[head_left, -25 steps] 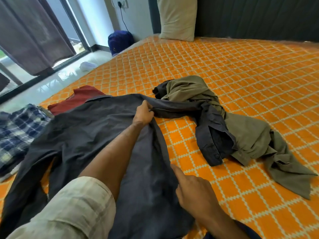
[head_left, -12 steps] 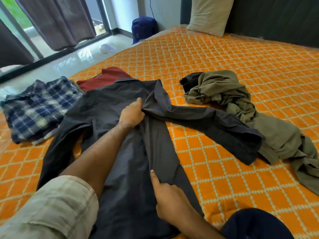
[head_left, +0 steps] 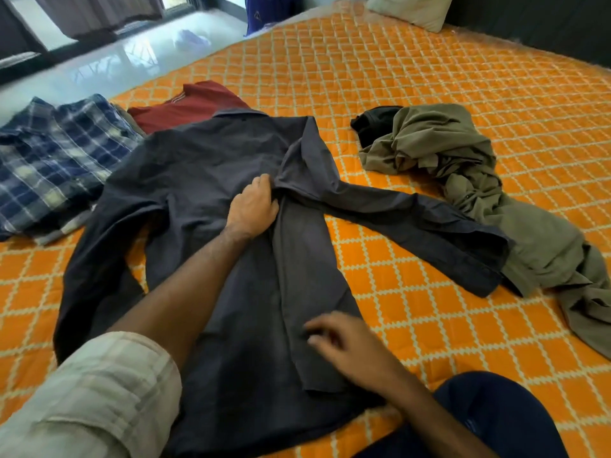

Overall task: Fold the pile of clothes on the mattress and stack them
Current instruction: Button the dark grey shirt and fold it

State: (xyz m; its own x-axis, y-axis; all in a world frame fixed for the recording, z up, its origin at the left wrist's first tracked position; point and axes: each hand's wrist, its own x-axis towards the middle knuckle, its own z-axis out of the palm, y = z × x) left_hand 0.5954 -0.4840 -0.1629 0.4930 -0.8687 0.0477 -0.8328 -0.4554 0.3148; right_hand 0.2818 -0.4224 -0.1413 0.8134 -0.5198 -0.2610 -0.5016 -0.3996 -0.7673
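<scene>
A dark grey long-sleeved shirt (head_left: 211,166) lies spread on the orange quilted mattress (head_left: 413,77), its right side folded inward and its right sleeve stretched out to the right. My left hand (head_left: 253,206) grips the fabric at the fold near the shoulder, fingers tucked into the crease. Blurred by motion, my right hand (head_left: 344,338) is over the folded edge lower down with loosely curved fingers that hold nothing. A crumpled olive green garment (head_left: 463,166) lies to the right, and the sleeve's cuff rests on it.
A blue plaid shirt (head_left: 49,153) and a red garment (head_left: 188,104) lie at the left mattress edge. Black cloth (head_left: 373,123) sits under the olive pile. A pillow (head_left: 413,8) is at the back, a blue bag (head_left: 264,11) on the floor. My knee (head_left: 496,418) is bottom right.
The right sleeve has been drawn out flat to the right. My right hand lifted its pointing finger off the folded edge and is moving. My left hand stays at the fold.
</scene>
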